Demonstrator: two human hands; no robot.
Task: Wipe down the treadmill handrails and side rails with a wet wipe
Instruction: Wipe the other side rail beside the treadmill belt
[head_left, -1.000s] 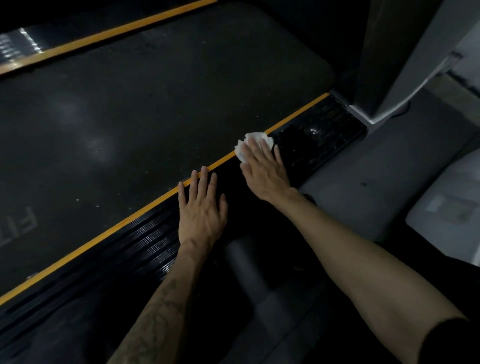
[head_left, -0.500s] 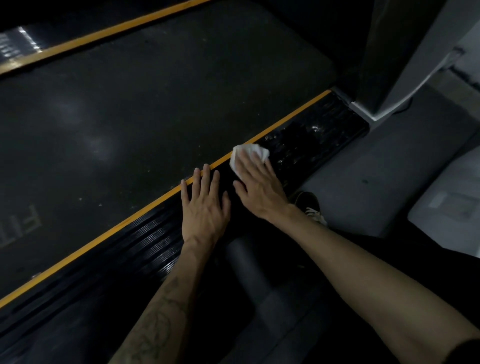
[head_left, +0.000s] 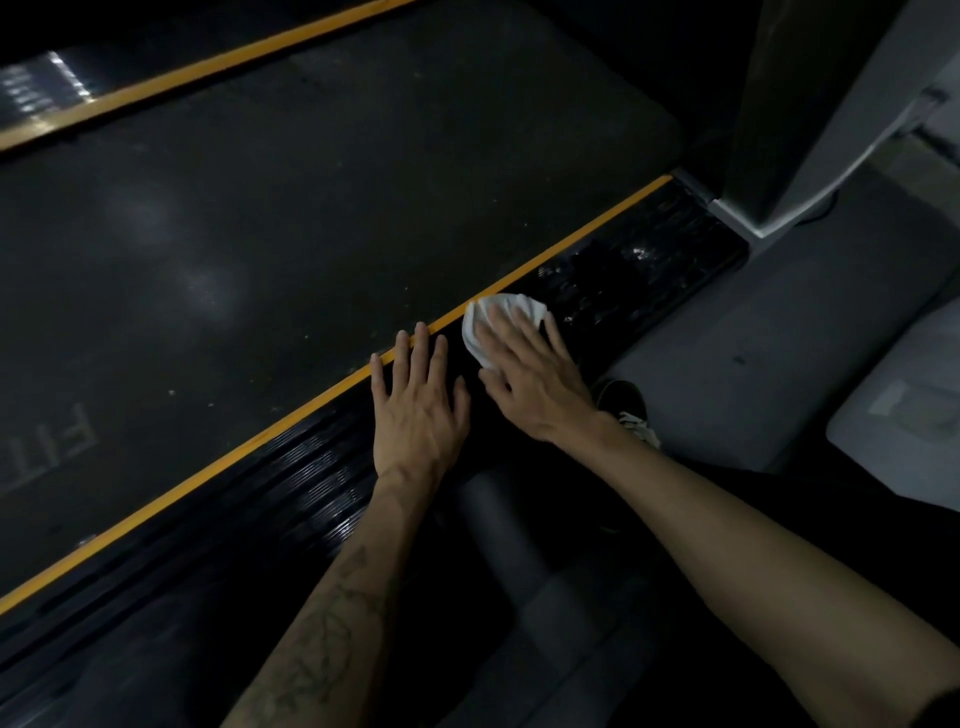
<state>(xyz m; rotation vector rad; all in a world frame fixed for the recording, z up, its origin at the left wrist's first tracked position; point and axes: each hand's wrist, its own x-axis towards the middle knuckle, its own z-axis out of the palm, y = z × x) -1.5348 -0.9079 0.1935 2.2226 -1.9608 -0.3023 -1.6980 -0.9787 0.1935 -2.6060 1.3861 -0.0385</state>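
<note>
My right hand (head_left: 535, 382) presses the wet wipe (head_left: 501, 319) flat with spread, straight fingers, a pressing grip rather than a pinch, so the whole pad rubs the ribbed side rail (head_left: 639, 275) beside its yellow edge stripe (head_left: 571, 244). My left hand (head_left: 418, 410) lies flat just beside it, likely bracing me while I lean over the treadmill belt (head_left: 311, 208).

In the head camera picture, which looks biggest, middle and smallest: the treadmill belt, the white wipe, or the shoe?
1. The treadmill belt, by far the largest.
2 and 3. The white wipe and the shoe look about alike. Both are partly hidden, the wipe under the right hand, so ranking them is unsure.
</note>
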